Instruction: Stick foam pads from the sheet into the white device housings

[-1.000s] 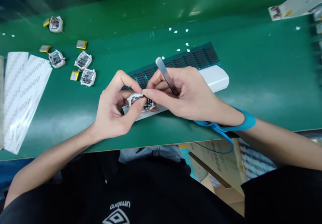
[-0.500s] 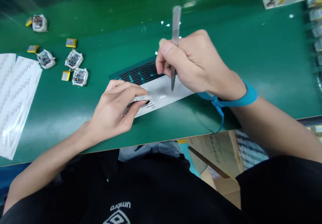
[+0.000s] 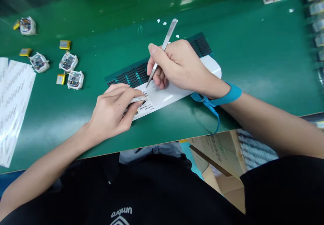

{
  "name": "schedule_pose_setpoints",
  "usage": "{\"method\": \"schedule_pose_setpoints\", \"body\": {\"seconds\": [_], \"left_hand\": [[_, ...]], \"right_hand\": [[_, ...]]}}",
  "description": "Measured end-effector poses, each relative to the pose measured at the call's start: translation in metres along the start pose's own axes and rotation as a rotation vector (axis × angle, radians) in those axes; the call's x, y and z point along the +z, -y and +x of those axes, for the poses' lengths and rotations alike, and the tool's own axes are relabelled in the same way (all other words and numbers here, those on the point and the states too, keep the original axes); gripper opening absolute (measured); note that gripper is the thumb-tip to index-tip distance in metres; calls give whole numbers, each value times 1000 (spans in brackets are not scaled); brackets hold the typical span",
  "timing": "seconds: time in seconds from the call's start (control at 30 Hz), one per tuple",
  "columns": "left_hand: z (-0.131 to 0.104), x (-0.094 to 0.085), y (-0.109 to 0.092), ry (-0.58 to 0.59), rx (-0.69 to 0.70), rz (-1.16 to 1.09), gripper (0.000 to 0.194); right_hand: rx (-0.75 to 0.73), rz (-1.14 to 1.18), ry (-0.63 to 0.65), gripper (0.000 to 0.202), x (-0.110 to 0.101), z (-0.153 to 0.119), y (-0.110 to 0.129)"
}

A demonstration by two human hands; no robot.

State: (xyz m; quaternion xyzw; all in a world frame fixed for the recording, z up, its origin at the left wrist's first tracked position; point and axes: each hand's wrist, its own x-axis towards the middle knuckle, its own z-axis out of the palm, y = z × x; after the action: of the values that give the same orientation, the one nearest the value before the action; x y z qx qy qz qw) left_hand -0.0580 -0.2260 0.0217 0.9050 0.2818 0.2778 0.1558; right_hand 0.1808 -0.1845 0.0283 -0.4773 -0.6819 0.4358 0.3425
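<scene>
"Tweezers (image 3: 167, 37) had swung from nearly upright to a slant since the earlier frame, and their tips had come across toward the left hand (image 3: 115, 108). What room lay around them?"

"Beyond the white sheet (image 3: 168, 95) ran a slotted black strip (image 3: 201, 46), close along its far side. The front edge of the green table (image 3: 253, 66) ran nearer the body, with a band of green between it and the sheet. More green surface stretched off to the right, and to the left up to four open white units (image 3: 75, 80)."

"Which way did the tweezers point?"

"Tips down and toward the body, a little left; their long axis climbed away to the right. The sheet's long axis also slanted away to the right, less steeply."

"And the hands?"

"Left was pinched nearly closed, thumb and fingers on the thin-looking side of a white casing (image 3: 138, 99), over the sheet's printed end. Right (image 3: 181, 64) was curled round the tweezers' middle, their tips just beside the casing. Whether those tips touched the sheet, I couldn't tell."
</scene>
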Motion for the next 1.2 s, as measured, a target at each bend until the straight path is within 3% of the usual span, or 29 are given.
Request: {"method": "schedule_pose_setpoints", "body": {"seconds": [0.2,0.5,0.73,0.8,0.93,1.0,1.13,1.2], "left_hand": [[-1,5,-3,-29,82,83,12],[1,6,-2,-34,30,52,12],[2,5,0,-30,-6,34,11],[2,5,2,-22,-21,35,13],[1,1,3,-71,50,6,14],[2,-4,-1,-115,-4,-68,15],[6,-11,-10,-247,-285,-318,12],[8,-12,-12,-248,-384,-498,10]], "right_hand": [[43,130,22,73,3,3,-3],[16,188,137,80,1,9,-16],[16,249,233,74,-7,11,-11],[18,287,212,71,-11,10,-7],[-37,404,48,60,-19,10,1],[-90,466,-4,57,-20,9,5],[-116,536,-94,44,-11,1,14],[-151,588,-91,39,-2,-5,19]]}}
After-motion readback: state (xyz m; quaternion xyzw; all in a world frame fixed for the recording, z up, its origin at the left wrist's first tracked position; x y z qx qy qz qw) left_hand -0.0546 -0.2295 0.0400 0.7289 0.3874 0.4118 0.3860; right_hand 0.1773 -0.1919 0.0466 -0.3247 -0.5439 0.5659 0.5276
